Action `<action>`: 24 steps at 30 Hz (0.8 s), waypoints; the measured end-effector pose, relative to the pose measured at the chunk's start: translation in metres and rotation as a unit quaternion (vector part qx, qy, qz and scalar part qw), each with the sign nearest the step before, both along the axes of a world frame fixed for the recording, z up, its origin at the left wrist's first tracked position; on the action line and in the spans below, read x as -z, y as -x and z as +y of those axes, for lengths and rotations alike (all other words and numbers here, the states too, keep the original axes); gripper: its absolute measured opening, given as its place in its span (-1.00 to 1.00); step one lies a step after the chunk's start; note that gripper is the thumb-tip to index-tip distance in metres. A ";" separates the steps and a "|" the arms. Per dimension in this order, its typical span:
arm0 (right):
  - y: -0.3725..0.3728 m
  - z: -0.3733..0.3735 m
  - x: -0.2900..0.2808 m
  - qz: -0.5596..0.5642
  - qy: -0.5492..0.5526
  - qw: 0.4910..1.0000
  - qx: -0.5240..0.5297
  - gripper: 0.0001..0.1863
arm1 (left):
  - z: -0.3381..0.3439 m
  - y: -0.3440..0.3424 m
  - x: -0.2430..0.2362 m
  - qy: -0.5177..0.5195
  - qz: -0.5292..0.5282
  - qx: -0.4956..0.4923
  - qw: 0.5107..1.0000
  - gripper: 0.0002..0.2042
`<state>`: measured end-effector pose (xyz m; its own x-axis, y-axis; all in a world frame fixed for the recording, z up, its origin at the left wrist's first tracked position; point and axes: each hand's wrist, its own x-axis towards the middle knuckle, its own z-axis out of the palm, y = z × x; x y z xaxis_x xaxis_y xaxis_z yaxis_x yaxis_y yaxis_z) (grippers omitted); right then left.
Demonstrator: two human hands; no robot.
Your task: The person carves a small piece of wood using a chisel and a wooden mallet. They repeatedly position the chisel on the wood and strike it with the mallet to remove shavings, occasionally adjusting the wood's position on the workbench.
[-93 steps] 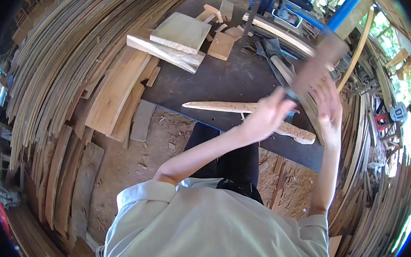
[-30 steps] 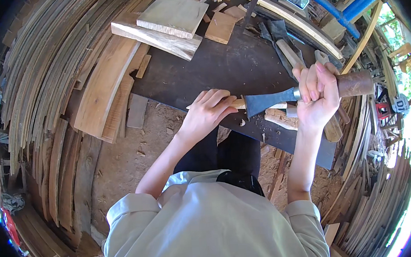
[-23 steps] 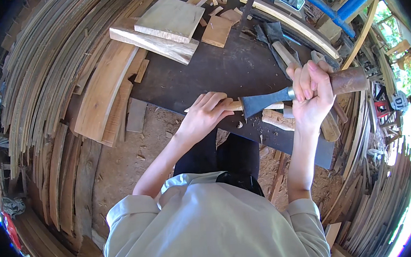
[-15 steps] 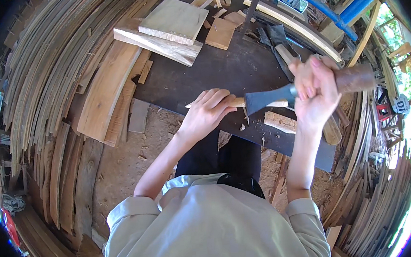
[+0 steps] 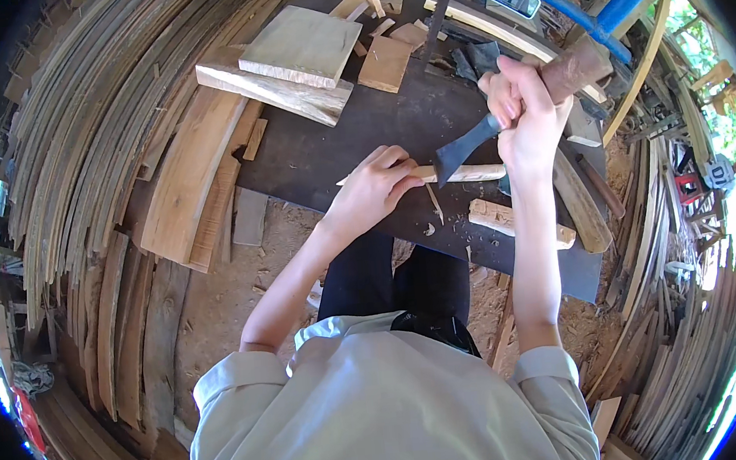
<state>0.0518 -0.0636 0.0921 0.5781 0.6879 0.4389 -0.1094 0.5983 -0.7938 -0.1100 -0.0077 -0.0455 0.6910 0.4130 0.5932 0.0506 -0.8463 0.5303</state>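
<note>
Pale wooden stick (image 5: pixel 467 172) lies flat on the dark table (image 5: pixel 328 160), near its front edge. Left hand (image 5: pixel 374 191) clenched around the stick's left end, pinning it down. Right hand (image 5: pixel 525 118) wrapped tight on the hatchet (image 5: pixel 497 107) handle; dark blade edge touching the stick just right of the left hand. Thin shavings (image 5: pixel 432 212) on the table below the blade. One rougher wood billet (image 5: pixel 519 222) just beside, toward the person, apart from the stick. Two thick slabs stacked (image 5: pixel 286 63) at the table's far left, small offcuts (image 5: pixel 385 60) near them. Curved planks (image 5: pixel 121 163) piled on the left. Sawdust floor (image 5: pixel 251 282) below.
</note>
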 end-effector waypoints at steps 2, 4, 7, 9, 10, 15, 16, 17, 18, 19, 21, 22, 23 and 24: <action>-0.003 0.002 0.000 0.005 0.005 1.000 0.010 -0.74 | 0.000 -0.001 -0.001 -0.002 0.003 0.000 1.000 -0.85; -0.004 0.003 -0.003 0.003 0.000 1.000 0.014 -0.76 | 0.000 -0.003 -0.004 -0.002 0.004 -0.010 1.000 -0.86; -0.003 0.002 -0.019 -0.013 -0.048 0.999 0.010 -0.78 | 0.009 -0.007 -0.015 -0.029 -0.020 -0.029 0.999 -0.86; 0.006 0.008 -0.011 -0.008 -0.001 0.999 0.049 -0.77 | 0.015 -0.011 -0.004 -0.016 -0.010 -0.007 1.000 -0.84; 0.007 0.012 -0.007 -0.007 0.019 0.997 0.069 -0.76 | 0.018 -0.013 -0.004 -0.012 -0.007 0.004 1.000 -0.83; -0.007 0.011 0.005 0.007 -0.026 0.999 0.018 -0.77 | 0.015 -0.012 -0.002 -0.005 0.009 -0.004 1.000 -0.83; -0.006 0.012 0.003 0.009 -0.025 0.999 0.019 -0.76 | 0.015 -0.012 -0.003 -0.005 0.009 -0.004 1.000 -0.83; -0.003 0.014 0.001 0.010 -0.024 0.999 0.020 -0.75 | 0.015 -0.012 -0.004 -0.005 0.009 -0.003 1.000 -0.83; -0.002 0.014 0.000 0.012 -0.023 0.999 0.021 -0.74 | 0.015 -0.012 -0.005 -0.008 0.000 -0.007 1.000 -0.84; -0.003 0.014 -0.002 -0.005 -0.031 0.999 0.016 -0.79 | 0.015 -0.013 -0.008 -0.011 -0.011 -0.012 1.000 -0.86; -0.004 0.010 -0.012 -0.014 -0.059 0.998 0.008 -0.81 | 0.019 -0.015 -0.011 -0.010 -0.015 -0.011 1.000 -0.87; -0.003 0.007 -0.016 -0.016 -0.070 0.997 0.003 -0.82 | 0.022 -0.016 -0.011 -0.005 -0.006 -0.005 1.000 -0.87; -0.001 0.013 -0.007 -0.004 -0.045 0.998 0.035 -0.82 | 0.023 -0.016 -0.010 0.000 0.003 0.001 1.000 -0.88; 0.000 0.018 0.003 0.015 -0.040 0.999 0.033 -0.80 | 0.020 -0.015 -0.006 0.000 0.007 0.001 1.000 -0.86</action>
